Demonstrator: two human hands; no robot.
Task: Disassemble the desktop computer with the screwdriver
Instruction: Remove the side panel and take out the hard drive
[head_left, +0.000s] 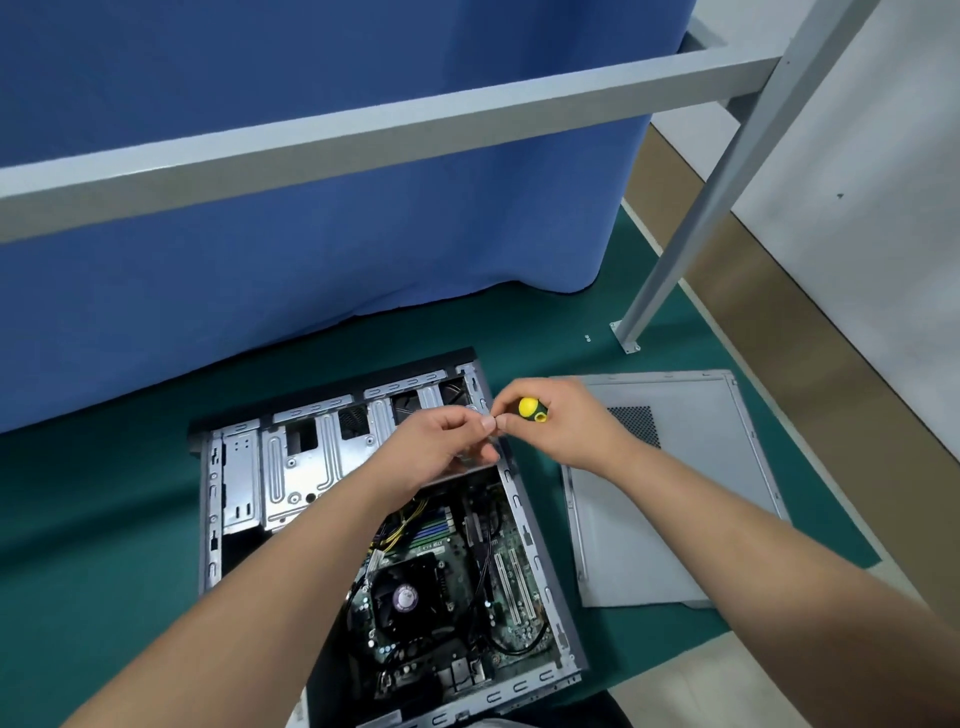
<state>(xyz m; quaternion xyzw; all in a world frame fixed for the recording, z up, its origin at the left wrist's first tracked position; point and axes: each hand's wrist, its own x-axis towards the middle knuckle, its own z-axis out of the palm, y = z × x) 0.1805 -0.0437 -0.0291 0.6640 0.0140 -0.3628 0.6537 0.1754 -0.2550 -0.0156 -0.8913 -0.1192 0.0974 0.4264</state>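
The desktop computer case lies open on its side on the green mat, with the motherboard and its black CPU fan exposed. My right hand grips a screwdriver by its yellow and green handle above the case's far right corner; its shaft is hidden. My left hand hovers over the drive bay, thumb and forefinger pinched together right where they meet my right fingertips. What they pinch is too small to make out.
The removed grey side panel lies flat to the right of the case. A small screw sits on the green mat near a grey frame leg. A blue cloth hangs behind, under a grey crossbar.
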